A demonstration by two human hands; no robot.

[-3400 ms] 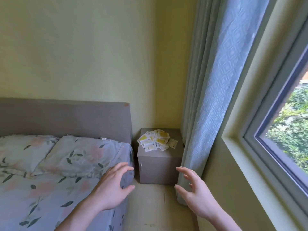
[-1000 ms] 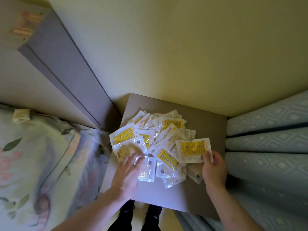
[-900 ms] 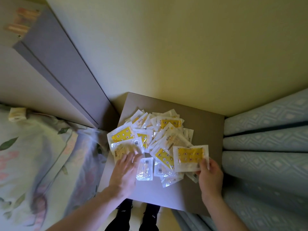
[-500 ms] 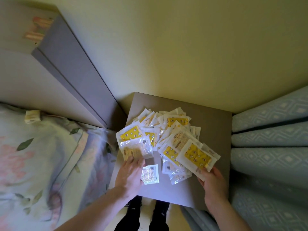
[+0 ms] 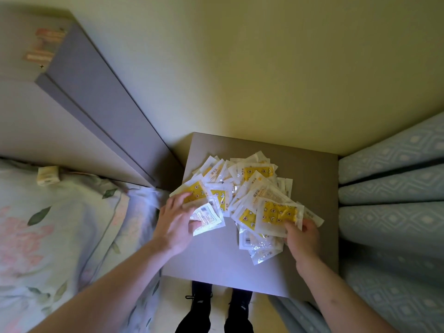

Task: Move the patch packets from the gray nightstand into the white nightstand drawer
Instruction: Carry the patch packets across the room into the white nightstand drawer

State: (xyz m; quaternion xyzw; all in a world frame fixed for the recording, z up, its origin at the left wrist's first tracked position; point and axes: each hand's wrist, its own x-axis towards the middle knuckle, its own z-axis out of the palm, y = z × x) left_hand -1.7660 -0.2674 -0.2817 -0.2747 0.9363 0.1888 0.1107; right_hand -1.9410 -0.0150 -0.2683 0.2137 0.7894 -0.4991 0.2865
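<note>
patch packets [image 5: 242,188] heaped on the nightstand [image 5: 312,179], toward its back | headboard [image 5: 101,104] and bed [image 5: 60,224] to the left | curtain [image 5: 394,200] hard against the right side | shoes [image 5: 219,306] just before the front edge (toes under it)

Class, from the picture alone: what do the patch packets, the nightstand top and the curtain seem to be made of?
Patch packets: thin glossy plastic film, probably; they crinkle and glint, with some parts clear.
Nightstand top: smooth matt gray board, likely laminate; flat, with a soft sheen near the front edge.
Curtain: woven light blue cloth; hangs in folds with a raised diamond pattern.
</note>
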